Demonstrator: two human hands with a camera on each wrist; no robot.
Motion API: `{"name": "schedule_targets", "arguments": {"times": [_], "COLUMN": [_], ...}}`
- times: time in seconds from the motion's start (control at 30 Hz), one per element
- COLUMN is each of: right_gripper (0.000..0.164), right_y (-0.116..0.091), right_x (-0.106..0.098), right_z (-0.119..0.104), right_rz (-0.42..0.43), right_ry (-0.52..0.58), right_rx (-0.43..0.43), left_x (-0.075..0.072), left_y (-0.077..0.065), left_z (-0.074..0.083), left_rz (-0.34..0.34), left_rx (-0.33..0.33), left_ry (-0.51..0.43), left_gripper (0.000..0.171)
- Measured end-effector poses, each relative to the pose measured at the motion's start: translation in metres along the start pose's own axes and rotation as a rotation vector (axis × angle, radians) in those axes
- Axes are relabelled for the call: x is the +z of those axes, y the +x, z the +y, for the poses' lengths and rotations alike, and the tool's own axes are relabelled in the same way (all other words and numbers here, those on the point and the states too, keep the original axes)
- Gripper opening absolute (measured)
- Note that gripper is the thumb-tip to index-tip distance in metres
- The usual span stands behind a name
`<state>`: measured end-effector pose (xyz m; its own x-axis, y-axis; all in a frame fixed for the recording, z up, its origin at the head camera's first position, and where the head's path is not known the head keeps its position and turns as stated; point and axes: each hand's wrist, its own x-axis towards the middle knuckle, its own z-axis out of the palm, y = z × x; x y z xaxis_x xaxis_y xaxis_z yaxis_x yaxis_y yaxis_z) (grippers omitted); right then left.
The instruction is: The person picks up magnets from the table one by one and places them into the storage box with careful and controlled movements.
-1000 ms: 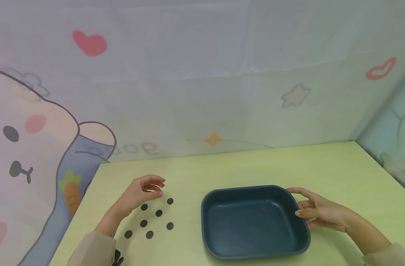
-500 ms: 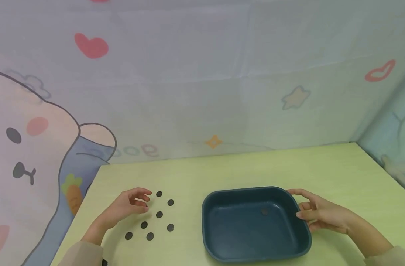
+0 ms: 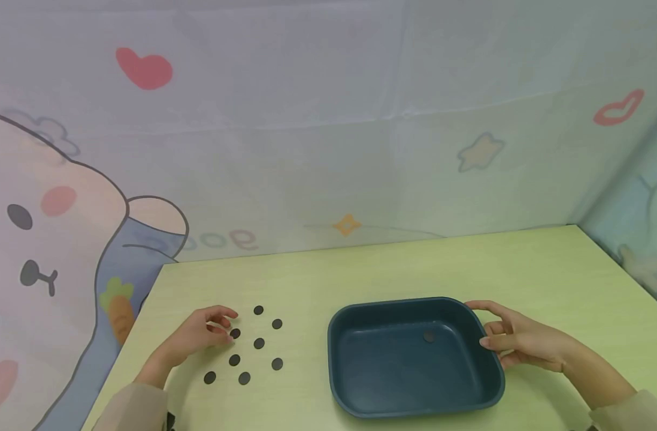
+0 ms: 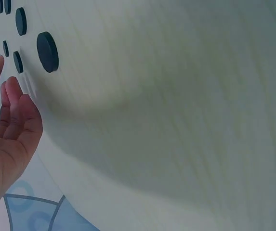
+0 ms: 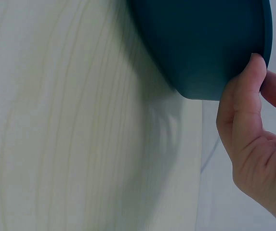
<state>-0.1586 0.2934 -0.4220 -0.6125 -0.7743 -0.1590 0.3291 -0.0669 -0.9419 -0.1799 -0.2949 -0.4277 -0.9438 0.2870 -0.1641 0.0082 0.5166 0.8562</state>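
Several small flat black discs (image 3: 259, 343) lie scattered on the left part of the table. Beside them is my left hand (image 3: 199, 335), its thumb and fingers parted around the near side of one disc (image 3: 235, 333) and holding nothing. The left wrist view shows the same hand (image 4: 17, 125) with discs (image 4: 47, 52) beyond its fingertips. To the right sits a dark blue rounded rectangular tray (image 3: 403, 377). My right hand (image 3: 533, 341) grips its right wall, thumb on the inner side and fingers outside. One dark disc (image 3: 428, 336) lies inside, towards the back.
The pale yellow-green wood-grain table (image 3: 360, 269) carries everything. A printed cloth (image 3: 317, 149) with hearts, stars and a cartoon animal hangs behind it and down the left side. Another cloth (image 3: 646, 233) runs along the right edge.
My left hand has drawn back to the left and slightly down, uncovering the farthest disc. The discs keep their places. My right hand stays on the tray.
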Motion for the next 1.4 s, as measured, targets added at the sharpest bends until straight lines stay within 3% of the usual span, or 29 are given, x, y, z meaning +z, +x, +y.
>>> {"name": "schedule_targets", "arguments": {"times": [0.17, 0.37, 0.6, 1.1, 1.4], "right_gripper": [0.057, 0.057, 0.058, 0.057, 0.058], "right_y": [-0.001, 0.000, 0.000, -0.001, 0.000], "right_x": [0.000, 0.000, 0.001, 0.000, 0.000], "right_z": [0.001, -0.001, -0.003, -0.001, -0.001], "right_rz": [-0.012, -0.014, -0.011, -0.010, -0.019], "right_ry": [0.019, 0.026, 0.014, 0.017, 0.024], "right_rx": [0.010, 0.006, 0.006, 0.015, 0.011], "left_x": [0.005, 0.012, 0.014, 0.016, 0.014], "left_y": [0.004, 0.007, 0.004, 0.008, 0.005], "left_z": [-0.005, -0.002, 0.003, -0.002, 0.000], "left_rz": [-0.019, 0.030, 0.071, 0.064, 0.075], "left_rx": [0.019, 0.006, -0.034, 0.002, -0.008], "left_ry": [0.089, 0.165, 0.179, 0.222, 0.222], "left_gripper": [0.036, 0.028, 0.025, 0.017, 0.019]}}
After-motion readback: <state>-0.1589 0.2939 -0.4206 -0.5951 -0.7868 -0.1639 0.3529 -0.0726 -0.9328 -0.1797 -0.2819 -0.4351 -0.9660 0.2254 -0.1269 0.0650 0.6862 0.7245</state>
